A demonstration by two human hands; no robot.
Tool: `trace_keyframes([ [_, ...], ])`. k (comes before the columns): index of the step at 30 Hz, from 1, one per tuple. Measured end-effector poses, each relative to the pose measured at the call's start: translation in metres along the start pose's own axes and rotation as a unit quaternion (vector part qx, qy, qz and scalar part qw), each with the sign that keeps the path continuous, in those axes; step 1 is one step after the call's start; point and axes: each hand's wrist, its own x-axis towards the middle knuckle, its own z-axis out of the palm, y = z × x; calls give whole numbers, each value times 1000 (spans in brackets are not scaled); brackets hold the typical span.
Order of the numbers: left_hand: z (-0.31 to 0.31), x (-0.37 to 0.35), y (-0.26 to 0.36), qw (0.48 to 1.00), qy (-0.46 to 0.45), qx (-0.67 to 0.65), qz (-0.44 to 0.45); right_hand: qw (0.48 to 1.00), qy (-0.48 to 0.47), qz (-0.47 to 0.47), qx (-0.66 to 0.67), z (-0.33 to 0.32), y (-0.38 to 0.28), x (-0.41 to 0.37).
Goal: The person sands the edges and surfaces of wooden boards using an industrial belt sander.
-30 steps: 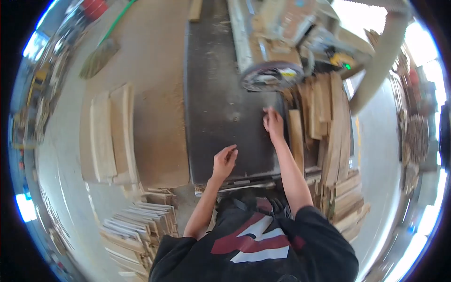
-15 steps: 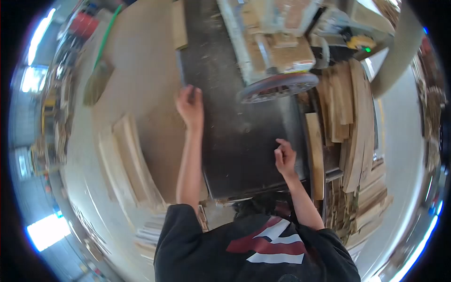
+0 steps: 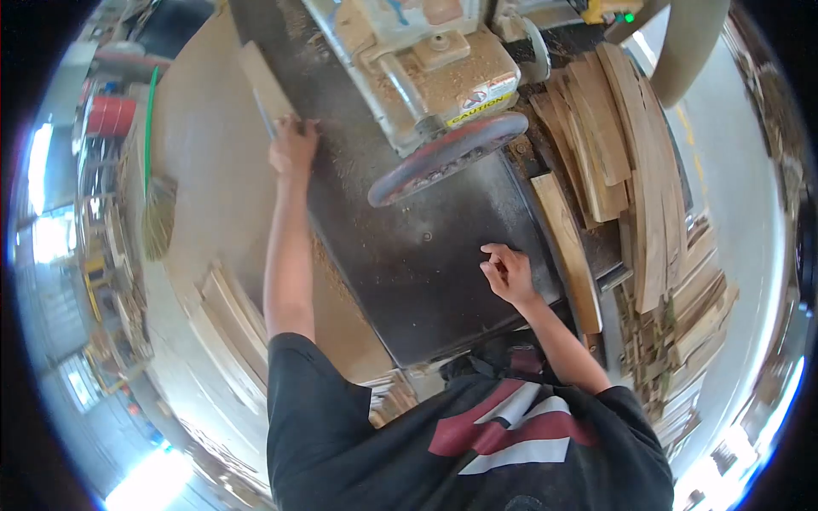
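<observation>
My left hand (image 3: 292, 146) is stretched forward along the left edge of the dark machine table (image 3: 392, 281). Its fingers are apart and curve over right at the near end of a flat wooden strip (image 3: 266, 81). My right hand (image 3: 509, 274) hovers over the right part of the same table, holding nothing, its fingers loosely curled and the thumb apart from the index finger. Between and beyond my hands stands a dusty machine with a large red-grey handwheel (image 3: 447, 157) and a yellow caution label (image 3: 483, 109).
A brown board surface (image 3: 204, 94) borders the table on the left, with sawdust along the join. Long wooden pieces (image 3: 234, 315) lie at the left. A narrow plank (image 3: 569, 251) and stacked boards (image 3: 652, 187) line the right side. A green-handled broom (image 3: 159, 217) is farther left.
My left hand has reached the near end of the wooden strip, from which it was apart before. My right hand stays over the table. The view has shifted and turned.
</observation>
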Motion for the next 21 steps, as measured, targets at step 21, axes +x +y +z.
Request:
trace_keyframes([
  [21,-33,-486,145,794,-234,-543,-142,815,-417,390,-98,-88,-33,-136],
])
